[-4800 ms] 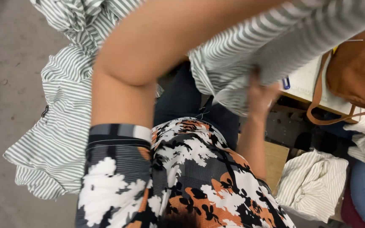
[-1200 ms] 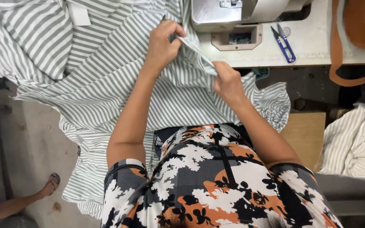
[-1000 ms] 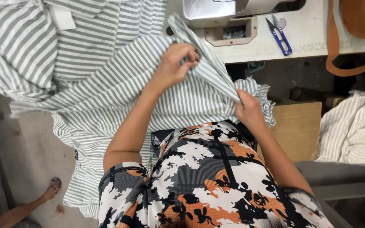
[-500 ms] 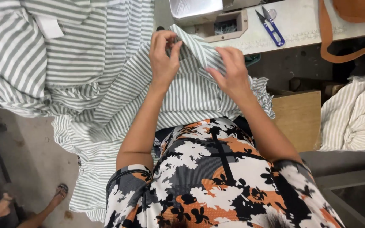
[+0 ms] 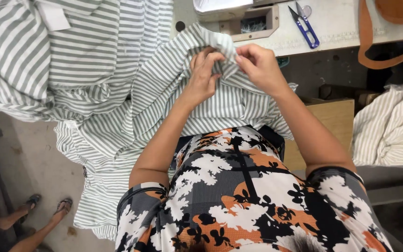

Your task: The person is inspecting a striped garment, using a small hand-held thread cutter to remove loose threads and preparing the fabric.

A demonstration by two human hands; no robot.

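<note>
Nearest, a floral top in black, white and orange (image 5: 239,196), filling the lower frame; sandalled feet (image 5: 47,207) of another person at lower left. Above it, left hand (image 5: 204,77) and right hand (image 5: 260,67) close together, fingers of both pinched on a raised fold of the green-and-white striped fabric (image 5: 117,93), draped from lap over the table edge. Beyond, blue thread snips (image 5: 304,25) on the white sewing table (image 5: 341,23); tan bag strap (image 5: 374,51) at right

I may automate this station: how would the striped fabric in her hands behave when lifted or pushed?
Striped fabric likely floppy: it folds and hangs off the table. Probably light, since left hand and right hand pinch it by fingertips. Pushed, it would likely bunch.
</note>
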